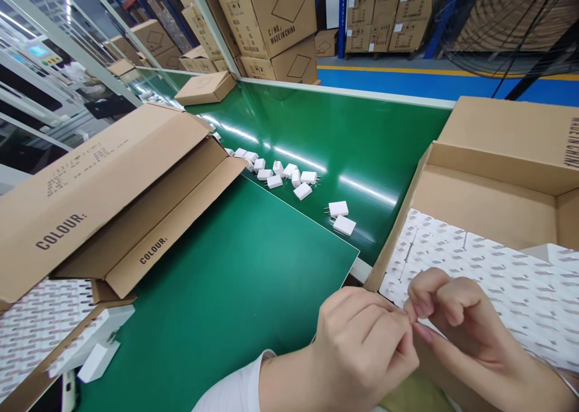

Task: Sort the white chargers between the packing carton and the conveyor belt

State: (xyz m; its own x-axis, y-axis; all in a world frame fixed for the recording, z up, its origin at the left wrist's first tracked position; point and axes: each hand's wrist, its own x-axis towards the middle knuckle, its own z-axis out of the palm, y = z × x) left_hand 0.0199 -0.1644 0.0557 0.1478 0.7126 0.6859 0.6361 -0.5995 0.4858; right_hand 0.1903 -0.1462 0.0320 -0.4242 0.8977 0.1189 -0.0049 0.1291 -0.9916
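Warehouse packing line, green counter (235, 291) between two open cartons.

Left carton (90, 201) lies flap-open over a patterned tray; loose white chargers (289, 177) sit mid-counter, unpacked. Left hand (362, 345) and right hand (456, 321) meet at the right carton (493, 201), fingers (418, 306) pinched narrow on something too small to tell, above its filled white tray (506, 279).
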